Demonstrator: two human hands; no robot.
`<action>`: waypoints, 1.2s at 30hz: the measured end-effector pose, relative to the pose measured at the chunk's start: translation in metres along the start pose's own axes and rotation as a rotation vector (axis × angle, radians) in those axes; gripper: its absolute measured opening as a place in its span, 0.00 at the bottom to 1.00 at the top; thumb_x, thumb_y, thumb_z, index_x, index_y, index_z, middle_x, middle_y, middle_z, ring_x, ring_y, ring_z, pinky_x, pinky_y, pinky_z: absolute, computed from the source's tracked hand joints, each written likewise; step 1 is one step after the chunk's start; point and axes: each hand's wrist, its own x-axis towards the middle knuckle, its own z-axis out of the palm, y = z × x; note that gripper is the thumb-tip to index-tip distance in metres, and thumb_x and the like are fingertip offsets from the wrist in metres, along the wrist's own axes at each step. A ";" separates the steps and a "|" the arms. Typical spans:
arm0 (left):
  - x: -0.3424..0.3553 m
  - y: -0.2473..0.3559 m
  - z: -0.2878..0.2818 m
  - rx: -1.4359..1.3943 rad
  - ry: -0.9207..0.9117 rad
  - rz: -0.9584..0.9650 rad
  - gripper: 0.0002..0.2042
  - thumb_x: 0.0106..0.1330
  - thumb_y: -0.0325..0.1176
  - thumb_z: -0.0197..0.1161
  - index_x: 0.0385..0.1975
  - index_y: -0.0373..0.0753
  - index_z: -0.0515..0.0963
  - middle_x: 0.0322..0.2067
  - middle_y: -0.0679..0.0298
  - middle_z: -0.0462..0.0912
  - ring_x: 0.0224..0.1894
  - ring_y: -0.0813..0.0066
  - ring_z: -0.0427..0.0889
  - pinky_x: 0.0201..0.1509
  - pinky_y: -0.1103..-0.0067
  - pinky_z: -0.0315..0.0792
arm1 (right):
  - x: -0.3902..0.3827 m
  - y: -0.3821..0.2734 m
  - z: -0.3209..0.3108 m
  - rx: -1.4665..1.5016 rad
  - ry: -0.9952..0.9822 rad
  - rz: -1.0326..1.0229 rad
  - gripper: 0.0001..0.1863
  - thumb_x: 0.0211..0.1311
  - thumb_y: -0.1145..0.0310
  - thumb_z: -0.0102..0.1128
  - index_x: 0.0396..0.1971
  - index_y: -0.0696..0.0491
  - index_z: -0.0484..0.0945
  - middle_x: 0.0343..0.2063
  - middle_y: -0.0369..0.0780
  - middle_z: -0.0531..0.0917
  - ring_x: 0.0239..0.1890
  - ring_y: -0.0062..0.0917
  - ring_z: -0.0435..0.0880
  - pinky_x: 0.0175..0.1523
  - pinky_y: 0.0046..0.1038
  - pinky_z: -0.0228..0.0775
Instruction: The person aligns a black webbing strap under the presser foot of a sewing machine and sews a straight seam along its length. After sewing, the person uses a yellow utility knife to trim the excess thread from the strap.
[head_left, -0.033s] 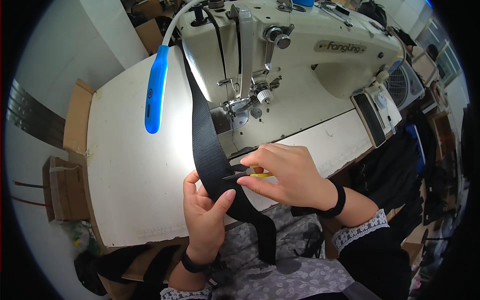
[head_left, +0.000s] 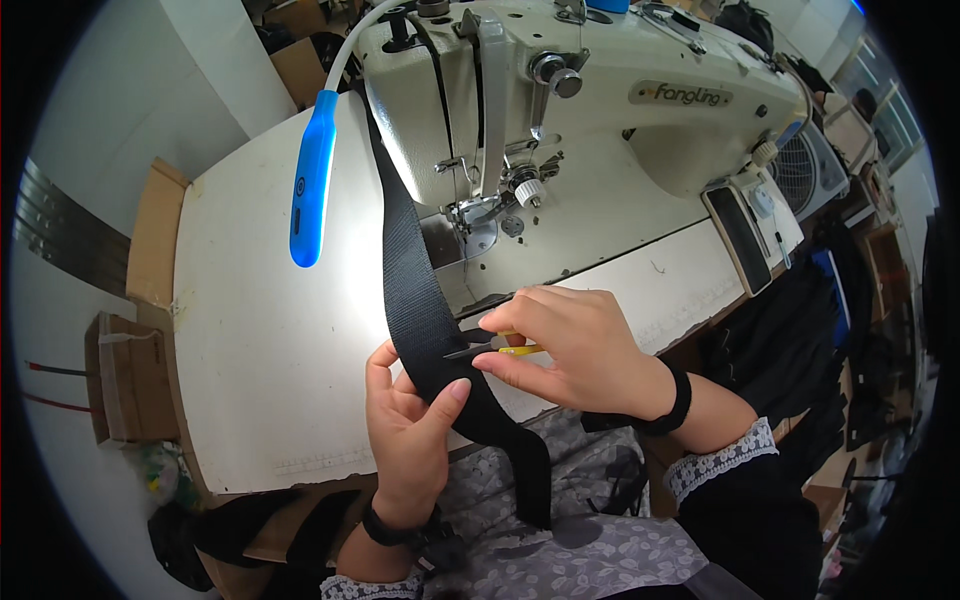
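Where the long, flat, black woven-fabric strap (head_left: 415, 290) crosses the white, worn tabletop (head_left: 270, 390), both hands are on the job.

Item 1, strap: runs from L of the cream metal sewing machine (head_left: 590, 120), past the needle area, over the front edge; lower end on grey floral cloth (head_left: 620, 555) at the lap.

Item 2, L hand (head_left: 410, 430): narrow grip on strap, thumb on top, fingers at L edge & partly under.

Item 3, R hand (head_left: 580, 350): thumb & fingers closed round small yellow-handled snips w/ metal blades (head_left: 520, 350); blade tip over strap, near L thumb. Can't tell if blades are cutting.

Item 4, containers: 1 brown cardboard box (head_left: 135, 385), far L, beside tabletop, translucent plastic at its side; contents n/v. 1 clear plastic bag (head_left: 165, 472) below it, greenish stuff inside, too blurred to ID. Open-topped brown cardboard piece (head_left: 160, 235) against tabletop's L edge; can't tell if box or flap.

Item 5, misc.: bright blue, long rounded lamp (head_left: 313, 185) on white flex. approx. above tabletop, L of strap; black-faced, pale-rimmed rectangular device (head_left: 738, 240), R end of machine.
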 end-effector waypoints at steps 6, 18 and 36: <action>0.001 0.004 -0.004 0.089 -0.018 0.038 0.29 0.61 0.15 0.62 0.61 0.33 0.57 0.49 0.51 0.79 0.52 0.68 0.80 0.58 0.73 0.75 | 0.009 0.002 -0.009 -0.032 -0.107 -0.036 0.14 0.54 0.59 0.72 0.34 0.51 0.79 0.24 0.34 0.82 0.25 0.24 0.83 0.28 0.24 0.72; 0.005 0.020 -0.017 0.148 -0.099 -0.062 0.28 0.60 0.16 0.63 0.59 0.32 0.60 0.48 0.50 0.81 0.51 0.70 0.81 0.56 0.75 0.76 | 0.026 0.024 -0.012 0.186 -0.250 -0.152 0.13 0.55 0.59 0.72 0.30 0.51 0.79 0.25 0.35 0.84 0.26 0.26 0.85 0.30 0.24 0.73; 0.008 0.021 -0.016 0.008 -0.012 -0.215 0.19 0.65 0.19 0.57 0.55 0.29 0.64 0.42 0.51 0.83 0.43 0.72 0.85 0.50 0.80 0.79 | -0.004 0.024 0.006 0.286 -0.118 0.104 0.15 0.60 0.54 0.67 0.33 0.50 0.77 0.23 0.35 0.83 0.24 0.27 0.84 0.29 0.26 0.71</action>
